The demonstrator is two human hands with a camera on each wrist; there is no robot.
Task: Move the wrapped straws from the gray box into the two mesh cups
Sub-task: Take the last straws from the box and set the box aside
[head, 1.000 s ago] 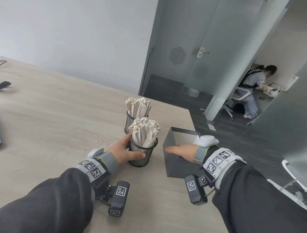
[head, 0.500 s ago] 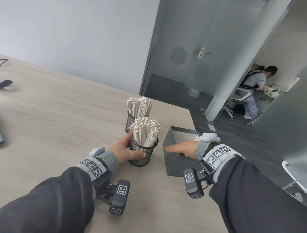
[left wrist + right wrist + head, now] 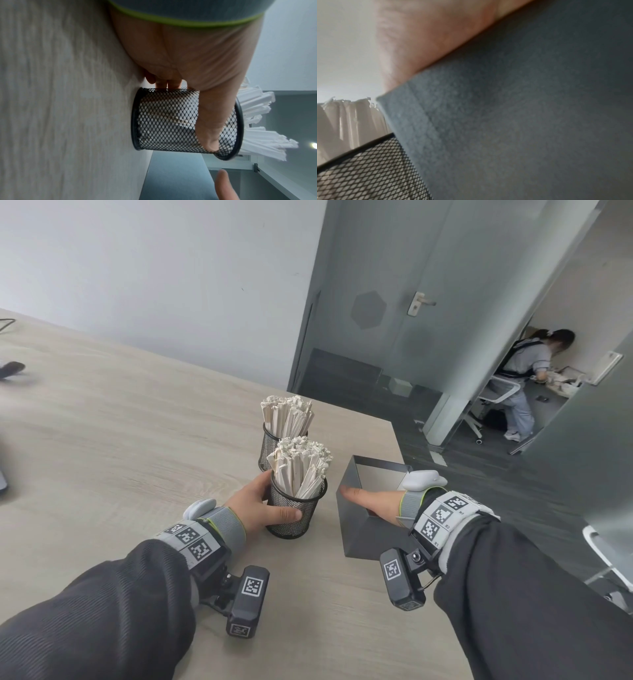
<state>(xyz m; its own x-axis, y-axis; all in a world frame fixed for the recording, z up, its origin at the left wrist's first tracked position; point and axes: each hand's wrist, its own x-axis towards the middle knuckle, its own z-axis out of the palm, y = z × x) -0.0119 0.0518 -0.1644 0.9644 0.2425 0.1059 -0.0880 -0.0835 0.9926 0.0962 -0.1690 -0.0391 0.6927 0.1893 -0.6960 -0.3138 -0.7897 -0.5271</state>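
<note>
Two black mesh cups stand on the table, both packed with white wrapped straws. My left hand [image 3: 257, 508] grips the near cup [image 3: 296, 518] low on its side, thumb in front and fingers behind; the left wrist view shows the thumb [image 3: 211, 121] across this cup [image 3: 163, 121] and its straws [image 3: 257, 108]. The far cup [image 3: 269, 450] stands just behind it. My right hand [image 3: 370, 498] holds the gray box [image 3: 373, 532] by its front wall. The thumb lies along the rim and the fingers are hidden inside. The bit of box interior I see is bare.
The light wooden table [image 3: 120, 440] ends just right of the box, with dark floor beyond. A glass partition and a door [image 3: 394, 320] stand behind. A seated person [image 3: 524, 378] is far off at the right. Dark objects sit at the table's left edge.
</note>
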